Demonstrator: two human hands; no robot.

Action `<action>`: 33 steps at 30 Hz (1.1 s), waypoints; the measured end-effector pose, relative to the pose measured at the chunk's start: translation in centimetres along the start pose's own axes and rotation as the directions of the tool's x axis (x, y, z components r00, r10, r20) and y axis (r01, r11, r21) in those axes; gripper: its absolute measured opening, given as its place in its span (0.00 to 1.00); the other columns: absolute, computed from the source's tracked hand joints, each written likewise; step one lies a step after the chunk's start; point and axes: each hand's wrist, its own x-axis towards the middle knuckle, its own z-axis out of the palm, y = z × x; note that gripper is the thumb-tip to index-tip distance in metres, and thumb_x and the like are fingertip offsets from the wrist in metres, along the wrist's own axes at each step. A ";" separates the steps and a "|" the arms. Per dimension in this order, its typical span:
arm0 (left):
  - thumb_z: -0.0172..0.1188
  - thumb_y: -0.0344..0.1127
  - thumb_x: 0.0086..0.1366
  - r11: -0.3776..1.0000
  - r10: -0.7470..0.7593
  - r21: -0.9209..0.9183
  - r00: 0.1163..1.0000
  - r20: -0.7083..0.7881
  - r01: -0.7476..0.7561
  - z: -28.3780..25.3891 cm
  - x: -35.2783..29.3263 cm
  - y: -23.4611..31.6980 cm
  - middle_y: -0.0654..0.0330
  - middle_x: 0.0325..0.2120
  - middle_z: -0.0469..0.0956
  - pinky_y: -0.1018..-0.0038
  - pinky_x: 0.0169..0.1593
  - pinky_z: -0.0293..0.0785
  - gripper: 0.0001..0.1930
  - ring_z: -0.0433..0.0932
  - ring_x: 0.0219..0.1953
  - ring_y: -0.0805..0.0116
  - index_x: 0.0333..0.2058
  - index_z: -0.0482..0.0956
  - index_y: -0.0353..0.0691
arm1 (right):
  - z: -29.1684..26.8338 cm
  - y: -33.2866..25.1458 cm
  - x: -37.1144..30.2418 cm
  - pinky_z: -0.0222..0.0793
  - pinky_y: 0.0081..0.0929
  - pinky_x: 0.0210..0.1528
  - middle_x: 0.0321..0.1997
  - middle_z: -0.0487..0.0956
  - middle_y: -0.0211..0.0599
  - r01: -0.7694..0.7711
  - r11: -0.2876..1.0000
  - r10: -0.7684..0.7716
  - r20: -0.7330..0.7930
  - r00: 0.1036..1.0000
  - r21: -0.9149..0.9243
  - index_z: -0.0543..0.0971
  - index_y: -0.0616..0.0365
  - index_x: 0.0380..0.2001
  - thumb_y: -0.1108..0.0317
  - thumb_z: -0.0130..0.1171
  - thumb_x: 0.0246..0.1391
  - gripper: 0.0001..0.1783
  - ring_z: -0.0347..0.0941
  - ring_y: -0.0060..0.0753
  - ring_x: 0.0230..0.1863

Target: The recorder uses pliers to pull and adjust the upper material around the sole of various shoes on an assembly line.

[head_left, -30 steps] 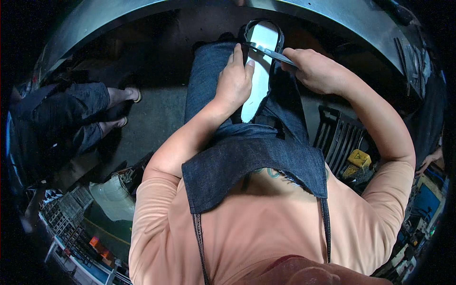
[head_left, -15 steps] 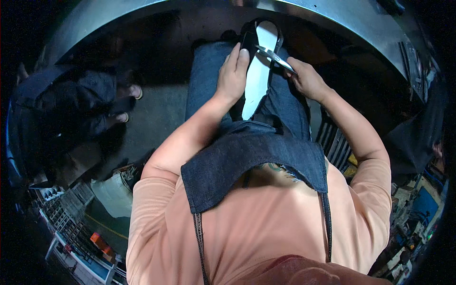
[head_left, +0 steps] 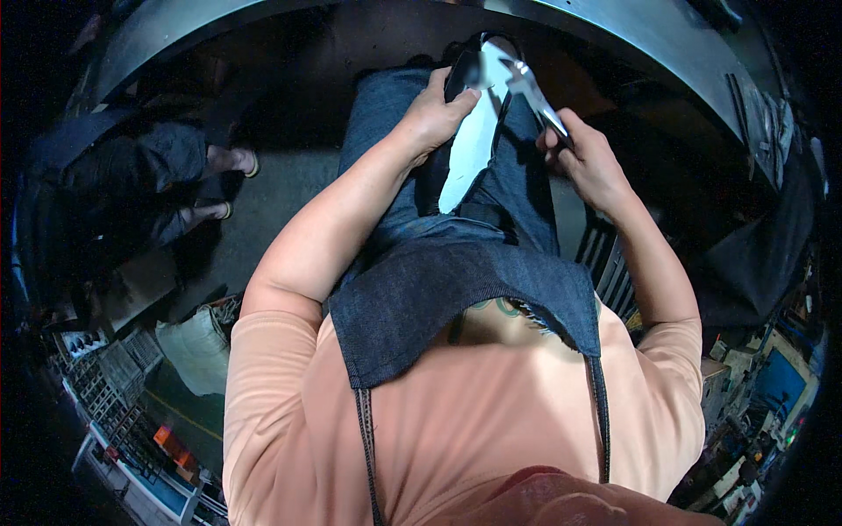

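Across my lap lies a shoe, bottom up, with a white sole board (head_left: 469,153) and a black upper (head_left: 458,77) around its edge. My left hand (head_left: 436,114) grips its left side, with the thumb bent over the white board. My right hand (head_left: 594,165) is closed round the handles of metal pincers (head_left: 531,92). The pincers' head is at the shoe's far right edge; blur hides whether the jaws touch the upper. Under the shoe are my denim-covered legs (head_left: 377,123) and a dark denim apron (head_left: 474,289).
A curved metal bench edge (head_left: 202,31) arches beyond my knees. To the left, another person's feet (head_left: 235,163) rest on the floor. A pale sack (head_left: 195,351) and orange boxes (head_left: 174,445) stand at lower left. Cluttered equipment with a blue panel (head_left: 781,381) is at right.
My right hand has drawn right and slightly down, and the pincers have swung steeper toward the shoe's far right edge. My left thumb has moved onto the white board. The shoe has shifted slightly.
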 end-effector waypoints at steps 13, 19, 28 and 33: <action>0.63 0.47 0.57 1.000 0.016 0.005 0.998 0.062 -0.016 -0.4 -1.2 0.2 0.41 0.53 0.69 0.65 0.57 0.67 0.44 0.71 0.54 0.52 0.65 0.50 0.33 | 4.5 1.5 3.0 0.69 0.28 0.32 0.28 0.72 0.36 0.129 0.979 -0.152 -0.139 0.979 -0.159 0.65 0.56 0.32 0.82 0.40 0.55 0.07 0.71 0.29 0.28; 0.69 0.42 0.50 0.988 0.137 -0.081 0.983 0.121 -0.128 -1.4 -5.2 -2.8 0.42 0.57 0.64 0.66 0.62 0.61 0.53 0.66 0.59 0.52 0.67 0.42 0.35 | 5.2 0.3 0.8 0.70 0.40 0.36 0.26 0.76 0.47 -0.012 0.994 0.022 -0.089 0.996 0.106 0.67 0.61 0.32 0.80 0.44 0.54 0.03 0.77 0.49 0.31; 0.67 0.30 0.50 0.948 0.181 -0.287 0.976 0.122 -0.140 -1.6 -6.7 -4.1 0.42 0.60 0.60 0.65 0.63 0.60 0.54 0.65 0.59 0.53 0.69 0.38 0.42 | 2.6 -0.8 -2.7 0.70 0.30 0.44 0.39 0.75 0.38 -0.068 0.996 0.053 0.256 0.965 0.050 0.69 0.55 0.38 0.83 0.42 0.52 0.13 0.73 0.30 0.41; 0.65 0.27 0.50 0.957 0.159 -0.266 0.978 0.134 -0.119 -1.6 -6.7 -3.6 0.43 0.57 0.63 0.67 0.61 0.63 0.53 0.68 0.56 0.55 0.69 0.38 0.42 | 2.7 -1.6 -2.9 0.69 0.38 0.48 0.39 0.73 0.41 0.092 0.990 -0.051 0.331 0.942 -0.110 0.69 0.57 0.44 0.84 0.46 0.49 0.18 0.73 0.40 0.44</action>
